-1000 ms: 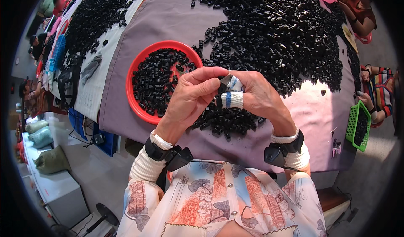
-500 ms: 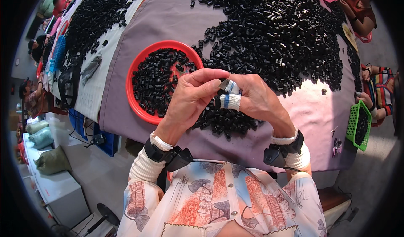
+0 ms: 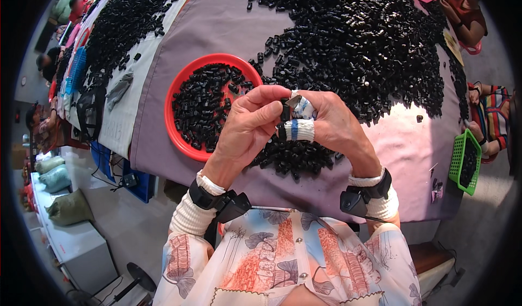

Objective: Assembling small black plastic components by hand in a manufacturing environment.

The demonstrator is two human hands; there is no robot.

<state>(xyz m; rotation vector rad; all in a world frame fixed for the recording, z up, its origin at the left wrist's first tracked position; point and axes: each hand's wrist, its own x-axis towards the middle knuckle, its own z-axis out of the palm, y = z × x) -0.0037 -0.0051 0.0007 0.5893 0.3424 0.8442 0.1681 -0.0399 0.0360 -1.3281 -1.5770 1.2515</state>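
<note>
My left hand (image 3: 244, 122) pinches a small black plastic part (image 3: 285, 111) between thumb and fingers. Close against it, my right hand (image 3: 338, 125) is closed on a small metal blade (image 3: 294, 100), whose edge lies at the part. White and blue cloth bands (image 3: 299, 130) wrap fingers of the right hand. Both hands are above a small heap of black parts (image 3: 296, 162) on the purple-grey cloth. Left of them stands a round red tray (image 3: 171, 122) holding many similar black parts. The right fingertips are partly hidden by the wrapping.
A large pile of black parts (image 3: 353, 50) spreads over the far table. Another pile (image 3: 117, 31) lies on the pale cloth at left, near a grey glove (image 3: 119, 87). A green basket (image 3: 452, 162) hangs at the right edge, beside a co-worker in a striped top (image 3: 496, 115).
My left fingertips have drawn slightly apart from the right ones, so the black part between them shows more. The blade has tilted a little.
</note>
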